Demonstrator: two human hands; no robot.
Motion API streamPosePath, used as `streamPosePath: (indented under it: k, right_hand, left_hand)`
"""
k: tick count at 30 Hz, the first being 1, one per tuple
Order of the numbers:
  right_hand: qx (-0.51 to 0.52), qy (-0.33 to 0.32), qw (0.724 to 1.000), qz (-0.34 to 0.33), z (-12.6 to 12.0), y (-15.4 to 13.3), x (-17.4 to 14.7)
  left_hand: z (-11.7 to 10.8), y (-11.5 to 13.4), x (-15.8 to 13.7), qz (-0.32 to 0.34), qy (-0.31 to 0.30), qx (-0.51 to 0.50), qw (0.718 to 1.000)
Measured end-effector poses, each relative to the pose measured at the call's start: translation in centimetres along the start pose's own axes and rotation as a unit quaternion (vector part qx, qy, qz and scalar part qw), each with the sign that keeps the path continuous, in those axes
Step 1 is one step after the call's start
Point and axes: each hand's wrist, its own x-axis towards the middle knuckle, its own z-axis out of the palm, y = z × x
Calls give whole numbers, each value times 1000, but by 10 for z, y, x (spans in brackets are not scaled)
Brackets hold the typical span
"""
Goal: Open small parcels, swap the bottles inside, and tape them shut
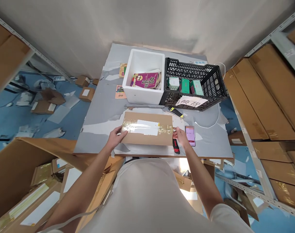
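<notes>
Near the middle of the counter's (94,111) near edge, one cardboard box (147,139) is lying flat, its single white label (148,127) facing up. Two hands are holding it from opposite ends: the left hand's (115,137) fingers are clamping the left end, thumb on top, and the right hand's (180,136) fingers are gripping the right end. This spread hold is probably keeping the box level and the label uncovered.

Toward the far edge, one white foam bin (144,97) and one black crate (171,97) are standing side by side, seemingly to be within reach without crowding the box.

Two cutters are lying handy: a yellow-and-black cutter (177,112) before the crate, a red-and-black cutter (176,146) by the near edge. One phone (190,136) is lying screen up beside the right hand, perhaps for glancing at. At least three small boxes (185,85) are showing in the crate; one purple book (145,80) is covering others, too hidden to count. Two booklets (120,92) are lying toward the left edge, beside the bin.
</notes>
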Motion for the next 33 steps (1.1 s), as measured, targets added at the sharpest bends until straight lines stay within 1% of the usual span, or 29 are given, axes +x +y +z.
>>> streamPosePath:
  k: [2,3,4,6,8,10,11,13,15,17,18,19,20,22,24,25,27,28,30,33]
  right_hand:
    - [-89,41,994,46,1,17,-2]
    - [-134,50,988,66,4,25,-4]
    - [-167,46,982,81,9,33,-6]
    - [-193,29,975,102,23,44,-11]
    - [-211,14,971,116,36,52,-14]
    - [-220,-3,968,119,41,57,-14]
    - [-219,-9,969,113,39,56,-14]
    - [-188,8,980,67,25,48,-13]
    - [-130,72,989,-27,5,25,-12]
    - [-93,132,976,-145,-13,-14,-13]
    - [-95,124,966,-205,-18,-38,-14]
    - [-112,77,954,-268,-20,-64,-15]
    - [-138,6,935,-326,-18,-89,-16]
    - [-192,-134,883,-407,-5,-134,-16]
    - [-262,-221,832,-436,14,-164,-14]
    - [-300,-246,811,-438,22,-174,-12]
    - [-369,-268,779,-430,35,-186,-8]
    - [-393,-273,768,-426,39,-190,-7]
    - [-422,-273,753,-425,41,-195,-7]
    - [-445,-261,743,-425,40,-203,-11]
  left_hand:
    - [2,-2,-4,-4,15,-4,1000]
    - [3,-2,-6,-4,28,4,1000]
    - [5,-2,-8,-1,49,18,999]
    - [10,0,-13,24,100,69,992]
    - [17,5,-21,83,159,140,974]
    - [26,11,-30,161,205,212,942]
    - [31,14,-35,199,213,243,925]
    - [41,17,-43,261,195,289,900]
    - [50,17,-47,294,157,319,887]
    - [55,14,-49,301,139,331,883]
    - [56,12,-49,301,138,330,884]
    - [56,10,-48,299,138,325,886]
    - [56,9,-47,298,137,318,890]
    - [56,7,-46,293,130,304,897]
    - [55,6,-45,291,126,295,901]
    - [55,6,-45,293,129,293,901]
    - [56,6,-45,300,138,292,898]
    - [56,6,-45,302,141,292,896]
    - [57,5,-44,302,141,290,897]
    - [57,4,-43,298,136,290,899]
